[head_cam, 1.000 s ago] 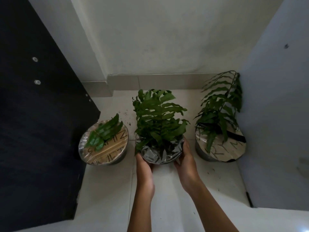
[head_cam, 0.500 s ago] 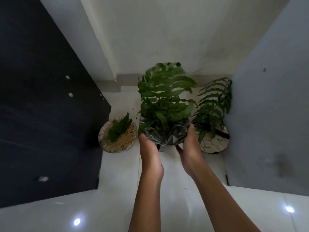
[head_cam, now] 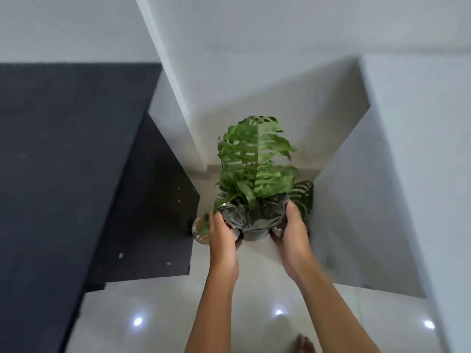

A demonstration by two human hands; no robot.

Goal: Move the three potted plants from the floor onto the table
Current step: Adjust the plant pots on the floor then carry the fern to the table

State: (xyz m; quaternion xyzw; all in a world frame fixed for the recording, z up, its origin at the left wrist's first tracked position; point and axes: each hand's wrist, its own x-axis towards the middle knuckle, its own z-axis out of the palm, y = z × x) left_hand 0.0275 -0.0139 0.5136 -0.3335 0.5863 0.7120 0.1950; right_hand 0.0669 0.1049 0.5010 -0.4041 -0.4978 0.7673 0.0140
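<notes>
I hold the middle potted plant (head_cam: 252, 220), a leafy green fern in a pot wrapped in crinkled clear plastic, well above the floor. My left hand (head_cam: 224, 238) grips the pot's left side and my right hand (head_cam: 293, 233) grips its right side. Far below, the left potted plant (head_cam: 200, 229) shows only as a sliver of its plastic-covered rim beside my left hand. The right potted plant (head_cam: 304, 196) shows only as dark fronds behind my right hand. The dark table top (head_cam: 63, 149) spreads across the left.
The table's dark side panel (head_cam: 153, 212) drops to the floor left of the plants. A white wall corner (head_cam: 183, 85) rises behind them, and a white panel (head_cam: 382, 187) closes the right side. Glossy floor tiles (head_cam: 254, 314) reflect ceiling lights. Toes (head_cam: 304, 345) show at the bottom.
Both hands have lifted the middle plant up off the floor. My view has risen with it, so the table top has come into sight and the other two pots look small below.
</notes>
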